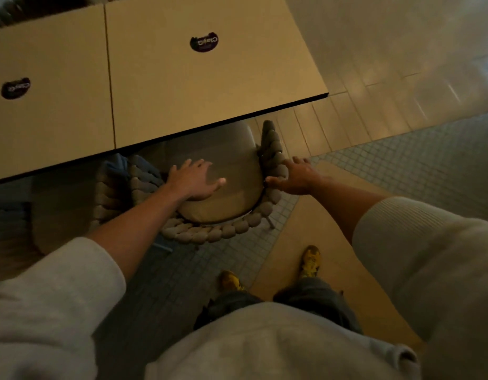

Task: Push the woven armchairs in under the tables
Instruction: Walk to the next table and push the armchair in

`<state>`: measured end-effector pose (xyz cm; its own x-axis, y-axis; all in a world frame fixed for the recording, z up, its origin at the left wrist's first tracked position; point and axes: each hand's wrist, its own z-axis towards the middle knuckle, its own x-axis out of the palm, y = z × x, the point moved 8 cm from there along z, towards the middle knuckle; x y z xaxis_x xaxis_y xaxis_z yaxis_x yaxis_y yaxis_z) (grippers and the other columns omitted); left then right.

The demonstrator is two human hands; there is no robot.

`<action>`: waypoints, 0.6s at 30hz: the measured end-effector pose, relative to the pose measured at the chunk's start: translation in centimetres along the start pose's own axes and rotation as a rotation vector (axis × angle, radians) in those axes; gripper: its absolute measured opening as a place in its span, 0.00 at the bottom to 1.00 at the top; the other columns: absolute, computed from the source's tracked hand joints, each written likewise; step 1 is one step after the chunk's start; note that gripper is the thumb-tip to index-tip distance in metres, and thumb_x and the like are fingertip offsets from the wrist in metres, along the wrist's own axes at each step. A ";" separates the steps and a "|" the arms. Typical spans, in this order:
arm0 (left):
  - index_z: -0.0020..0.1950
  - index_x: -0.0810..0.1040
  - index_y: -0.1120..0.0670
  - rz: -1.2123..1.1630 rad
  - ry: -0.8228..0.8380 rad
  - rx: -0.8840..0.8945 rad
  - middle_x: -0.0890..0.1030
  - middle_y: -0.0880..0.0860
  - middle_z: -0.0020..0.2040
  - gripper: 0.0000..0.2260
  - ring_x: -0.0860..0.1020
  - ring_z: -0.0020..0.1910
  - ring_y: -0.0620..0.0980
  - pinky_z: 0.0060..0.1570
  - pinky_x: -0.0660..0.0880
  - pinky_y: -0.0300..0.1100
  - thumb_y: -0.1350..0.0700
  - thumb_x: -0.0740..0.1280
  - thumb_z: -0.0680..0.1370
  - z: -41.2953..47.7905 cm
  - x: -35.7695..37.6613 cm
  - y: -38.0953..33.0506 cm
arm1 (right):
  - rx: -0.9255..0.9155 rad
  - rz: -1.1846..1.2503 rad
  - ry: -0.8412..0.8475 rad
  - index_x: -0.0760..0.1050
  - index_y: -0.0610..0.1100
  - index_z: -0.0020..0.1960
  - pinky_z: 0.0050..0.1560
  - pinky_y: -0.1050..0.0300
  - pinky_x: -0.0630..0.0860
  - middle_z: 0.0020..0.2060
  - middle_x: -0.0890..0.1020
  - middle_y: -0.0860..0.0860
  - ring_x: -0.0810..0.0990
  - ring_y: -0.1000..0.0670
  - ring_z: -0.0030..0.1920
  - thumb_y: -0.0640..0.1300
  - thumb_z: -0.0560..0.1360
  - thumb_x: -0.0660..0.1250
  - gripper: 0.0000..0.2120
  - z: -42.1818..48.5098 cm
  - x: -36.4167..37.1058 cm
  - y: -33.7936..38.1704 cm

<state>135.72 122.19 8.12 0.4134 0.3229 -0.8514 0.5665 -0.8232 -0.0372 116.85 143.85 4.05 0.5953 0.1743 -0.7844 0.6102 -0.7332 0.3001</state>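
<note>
Two desks stand past the fingers (200, 163): the right desk (210, 86) and the left desk (51, 111). Two dark round stickers lie on them, the right sticker (204, 42) and the left sticker (15, 88), one on each desk. One woven chair (210, 233) is under the fingers, with one seat cushion (229, 171). More woven stuff (111, 193) sits left of the left fingers; I cannot tell if it is a second chair. There are two hands, the left hand (194, 178) and the right hand (294, 175). Behind the fingers are two sleeves, the left sleeve (51, 283) and the right sleeve (418, 242), and two yellow shoes, the left shoe (230, 281) and the right shoe (310, 260).
</note>
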 end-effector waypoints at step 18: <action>0.80 0.65 0.47 -0.037 -0.004 0.120 0.69 0.54 0.79 0.36 0.65 0.78 0.57 0.73 0.63 0.62 0.28 0.56 0.79 13.2 -5.9 -33.1 | 0.082 0.010 0.095 0.55 0.50 0.85 0.79 0.32 0.61 0.85 0.52 0.43 0.53 0.36 0.83 0.71 0.78 0.66 0.45 2.9 -14.0 -31.1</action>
<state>105.15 141.34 7.50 0.3913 0.3522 -0.8502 0.4914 -0.8611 -0.1305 88.07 162.28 4.11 0.6503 0.2260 -0.7253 0.5618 -0.7857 0.2590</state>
